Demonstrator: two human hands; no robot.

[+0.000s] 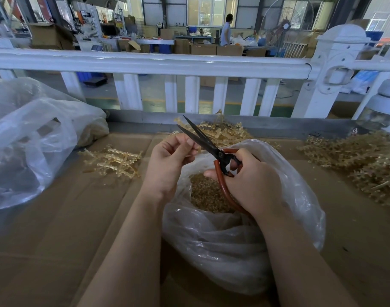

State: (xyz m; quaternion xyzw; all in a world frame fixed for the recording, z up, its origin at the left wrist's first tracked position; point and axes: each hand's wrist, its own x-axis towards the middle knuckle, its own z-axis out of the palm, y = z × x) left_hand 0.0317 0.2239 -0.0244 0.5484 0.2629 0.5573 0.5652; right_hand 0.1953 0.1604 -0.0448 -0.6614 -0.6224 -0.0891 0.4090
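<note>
Head view: right hand (251, 182) grips scissors (208, 144); left hand (169, 158) pinches sprig (192, 143).

Dark-bladed scissors (208, 145), red-brown loop handles gripped in right hand (245, 180), blades parted in a V, tips pointing up-left away from it. Thin pale plastic piece (190, 144) pinched at left hand (169, 160) fingertips, just beside lower blade; too small to detail.

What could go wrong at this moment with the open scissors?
1. The left hand pinches a small piece right beside the open blades of the scissors, so its fingers could be cut.
2. Cut pieces may miss the plastic bag below and land on the cardboard.
</note>
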